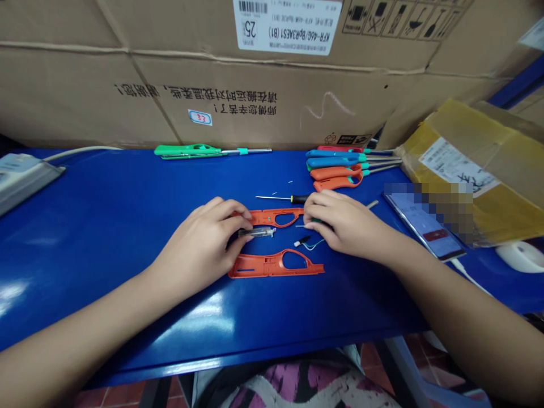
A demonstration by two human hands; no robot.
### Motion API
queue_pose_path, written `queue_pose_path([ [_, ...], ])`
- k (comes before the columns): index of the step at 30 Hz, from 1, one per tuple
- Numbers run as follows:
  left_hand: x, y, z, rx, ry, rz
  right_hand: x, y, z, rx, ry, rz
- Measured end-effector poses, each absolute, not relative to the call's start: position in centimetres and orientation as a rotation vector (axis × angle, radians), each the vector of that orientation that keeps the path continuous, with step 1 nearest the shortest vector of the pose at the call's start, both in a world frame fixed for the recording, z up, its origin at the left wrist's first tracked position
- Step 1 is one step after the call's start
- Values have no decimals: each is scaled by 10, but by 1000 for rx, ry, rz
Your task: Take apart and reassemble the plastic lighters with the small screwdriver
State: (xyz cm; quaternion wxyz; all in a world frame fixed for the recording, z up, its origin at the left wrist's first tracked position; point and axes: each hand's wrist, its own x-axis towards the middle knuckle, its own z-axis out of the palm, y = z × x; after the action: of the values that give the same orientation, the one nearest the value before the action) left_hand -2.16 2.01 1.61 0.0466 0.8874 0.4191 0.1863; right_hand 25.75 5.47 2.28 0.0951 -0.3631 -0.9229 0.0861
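My left hand pinches a small clear lighter fuel tank with a dark end, just in front of an orange lighter shell half. My right hand is closed round a thin tool with a metal tip and a green handle, mostly hidden by the fingers. Below the hands lies the other orange shell half, its inside facing up. Between the hands is a small black and white part with thin wires. A screwdriver with a black and yellow handle lies behind my right hand.
Several assembled lighters lie at the back right, and a green lighter at the back left. A phone, a yellow package and a white mouse are on the right. A power strip sits left; a cardboard box stands behind.
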Motion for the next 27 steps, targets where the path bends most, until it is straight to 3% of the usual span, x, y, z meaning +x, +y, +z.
queue_pose_path([
  [10,-25,19,21,2740,1325,531,260,55,26,-1030,-2629,384],
  [15,-26,15,35,2746,1295,643,272,57,43,-1096,-2506,276],
  [22,-28,12,42,2911,939,250,281,47,64,-1264,-2518,150],
  [27,-20,8,32,2780,920,263,281,43,59,-1329,-2678,220],
])
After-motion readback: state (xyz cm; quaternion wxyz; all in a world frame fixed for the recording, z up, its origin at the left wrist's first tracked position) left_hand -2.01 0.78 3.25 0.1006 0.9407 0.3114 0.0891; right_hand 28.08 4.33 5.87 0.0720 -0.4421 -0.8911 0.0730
